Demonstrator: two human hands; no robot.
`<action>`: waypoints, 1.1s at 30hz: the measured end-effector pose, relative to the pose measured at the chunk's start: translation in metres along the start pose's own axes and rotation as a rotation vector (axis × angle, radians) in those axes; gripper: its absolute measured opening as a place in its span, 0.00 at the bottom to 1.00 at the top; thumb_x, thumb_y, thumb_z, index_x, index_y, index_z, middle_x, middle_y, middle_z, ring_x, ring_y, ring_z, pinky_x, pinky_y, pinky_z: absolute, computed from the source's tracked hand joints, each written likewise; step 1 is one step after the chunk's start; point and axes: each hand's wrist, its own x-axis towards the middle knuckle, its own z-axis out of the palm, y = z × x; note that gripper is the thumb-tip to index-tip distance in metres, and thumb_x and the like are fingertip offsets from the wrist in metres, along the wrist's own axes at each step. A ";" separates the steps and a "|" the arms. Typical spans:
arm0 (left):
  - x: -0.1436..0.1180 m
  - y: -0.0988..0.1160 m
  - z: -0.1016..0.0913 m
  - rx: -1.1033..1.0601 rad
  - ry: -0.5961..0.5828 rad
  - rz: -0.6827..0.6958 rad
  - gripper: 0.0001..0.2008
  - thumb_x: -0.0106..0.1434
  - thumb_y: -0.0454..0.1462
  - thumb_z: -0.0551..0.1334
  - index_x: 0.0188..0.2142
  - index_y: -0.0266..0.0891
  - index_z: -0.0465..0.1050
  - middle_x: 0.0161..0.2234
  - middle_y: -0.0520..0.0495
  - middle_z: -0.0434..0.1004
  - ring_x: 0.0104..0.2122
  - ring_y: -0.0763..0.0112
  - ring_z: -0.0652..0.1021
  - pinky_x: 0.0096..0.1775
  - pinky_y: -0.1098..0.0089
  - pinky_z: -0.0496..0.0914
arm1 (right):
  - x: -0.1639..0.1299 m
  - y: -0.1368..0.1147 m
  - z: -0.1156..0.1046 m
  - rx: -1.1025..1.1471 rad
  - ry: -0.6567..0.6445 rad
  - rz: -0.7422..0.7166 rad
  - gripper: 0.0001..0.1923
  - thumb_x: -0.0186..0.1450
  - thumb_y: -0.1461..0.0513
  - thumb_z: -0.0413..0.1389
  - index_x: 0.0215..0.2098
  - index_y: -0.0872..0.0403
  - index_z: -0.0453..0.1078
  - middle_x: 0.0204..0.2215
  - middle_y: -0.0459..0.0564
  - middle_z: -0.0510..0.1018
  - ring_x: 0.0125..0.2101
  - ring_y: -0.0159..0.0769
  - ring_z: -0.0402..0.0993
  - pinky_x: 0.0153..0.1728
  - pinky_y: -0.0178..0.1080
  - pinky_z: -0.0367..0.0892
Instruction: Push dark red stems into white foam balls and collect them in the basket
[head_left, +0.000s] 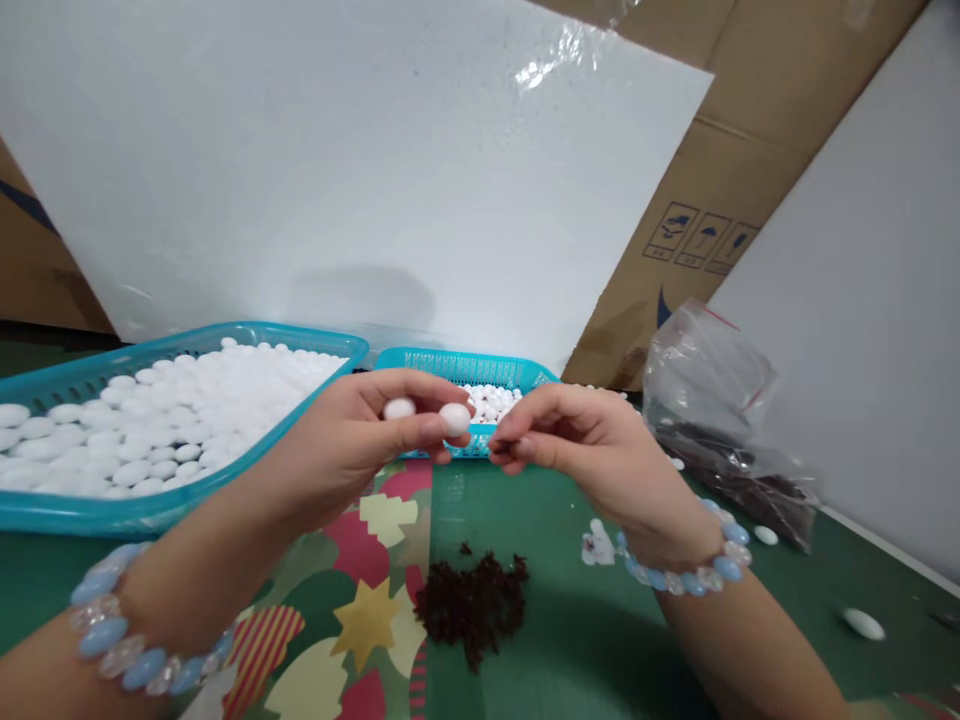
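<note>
From the head camera, the left hand (360,435) pinches two white beads: one bead (455,419) at the tips of thumb and forefinger, a second bead (399,408) just behind it. The right hand (592,450) has its fingertips pressed together right beside the front bead; whether they grip anything cannot be told. Left of the fingers, a large blue tray (82,510) holds many white beads. Behind the fingers, a small blue basket (465,368) holds more. Below them lies a dark reddish pile (472,600); to their right is a clear bag (720,430) of dark material.

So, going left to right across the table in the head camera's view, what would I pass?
Large blue basket of white beads → left hand holding two white beads → right hand → clear plastic bag of dark bits → lone white bead.
</note>
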 end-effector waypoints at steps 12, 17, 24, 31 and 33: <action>-0.004 -0.004 0.008 -0.033 0.013 -0.032 0.02 0.40 0.32 0.60 0.17 0.39 0.69 0.19 0.56 0.69 0.16 0.82 0.68 0.18 0.83 0.63 | -0.003 -0.005 0.009 0.029 0.043 -0.009 0.07 0.49 0.73 0.50 0.20 0.57 0.64 0.17 0.39 0.66 0.18 0.17 0.64 0.20 0.20 0.63; -0.005 -0.004 0.010 -0.018 0.005 -0.018 0.03 0.41 0.32 0.60 0.18 0.40 0.69 0.19 0.56 0.68 0.16 0.83 0.68 0.19 0.83 0.63 | -0.005 -0.006 0.009 -0.110 0.065 -0.004 0.05 0.50 0.71 0.48 0.20 0.57 0.62 0.17 0.41 0.65 0.19 0.20 0.63 0.20 0.24 0.62; -0.007 -0.004 0.013 0.044 0.010 0.040 0.03 0.41 0.31 0.60 0.17 0.40 0.69 0.18 0.55 0.67 0.18 0.82 0.68 0.19 0.84 0.62 | -0.010 -0.008 0.010 -0.431 0.075 -0.125 0.04 0.51 0.69 0.46 0.20 0.57 0.58 0.18 0.44 0.64 0.20 0.25 0.62 0.20 0.30 0.59; -0.012 -0.007 0.016 0.217 0.036 0.142 0.04 0.42 0.31 0.59 0.16 0.40 0.69 0.18 0.55 0.67 0.20 0.79 0.67 0.21 0.82 0.61 | -0.013 -0.007 0.012 -0.637 0.107 -0.223 0.06 0.52 0.71 0.45 0.19 0.56 0.55 0.16 0.43 0.63 0.18 0.24 0.59 0.20 0.29 0.57; -0.013 -0.008 0.016 0.272 0.042 0.180 0.04 0.42 0.31 0.59 0.17 0.41 0.68 0.19 0.55 0.67 0.22 0.79 0.67 0.23 0.82 0.61 | -0.013 -0.006 0.013 -0.665 0.129 -0.232 0.06 0.52 0.71 0.45 0.20 0.57 0.55 0.16 0.44 0.63 0.19 0.24 0.59 0.19 0.29 0.57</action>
